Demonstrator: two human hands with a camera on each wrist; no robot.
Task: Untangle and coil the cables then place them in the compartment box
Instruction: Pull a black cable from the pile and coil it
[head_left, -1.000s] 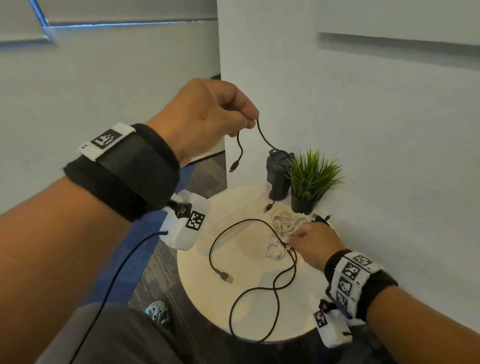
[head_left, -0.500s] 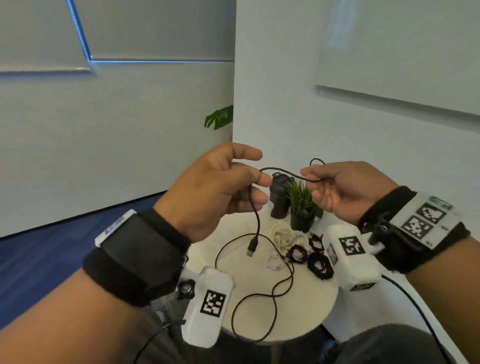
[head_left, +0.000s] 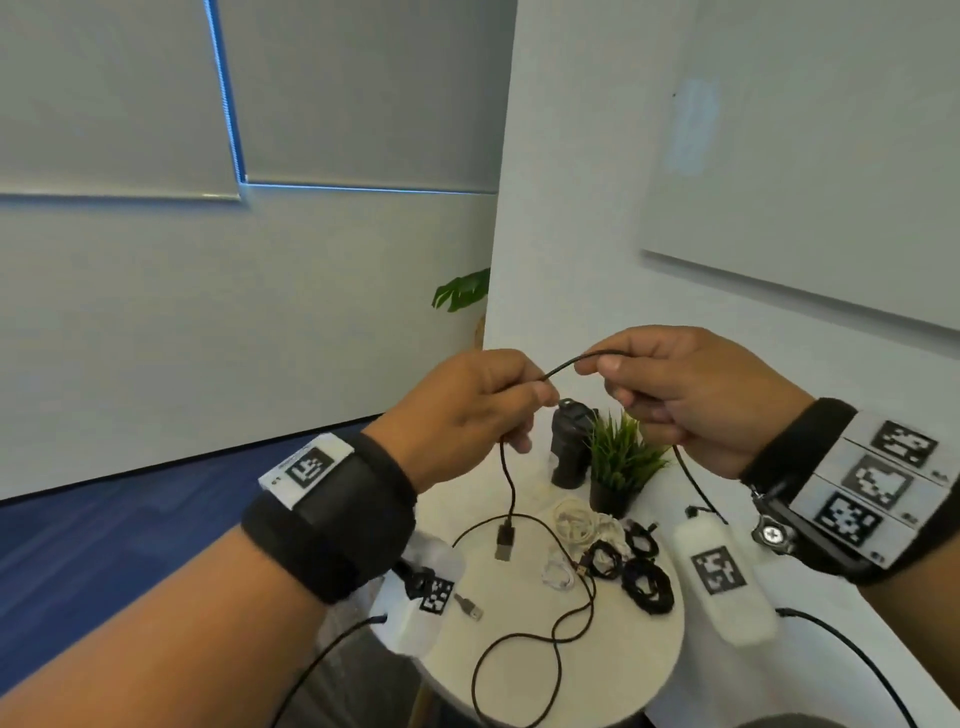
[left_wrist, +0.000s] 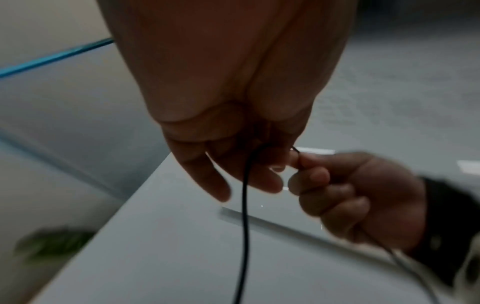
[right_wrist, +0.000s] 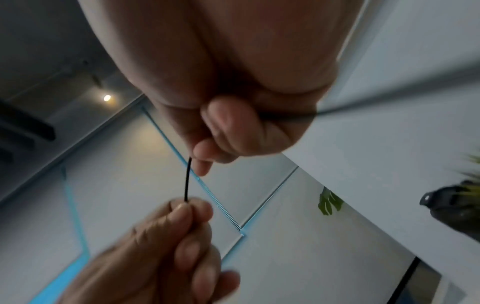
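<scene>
Black cable (head_left: 563, 366) stretches between the left hand (head_left: 467, 410) and right hand (head_left: 691, 395), both pinching it above the round table (head_left: 613, 670). Its USB plug (head_left: 504, 540) dangles below the left hand, over loose cable lying on the tabletop.

Held cable: you pinch the thin black cable (head_left: 506, 483) taut above the round table (head_left: 639, 670), plug dangling.
Other cables: black coils (head_left: 647, 579) and white cables (head_left: 574, 522) lie on that table.
</scene>
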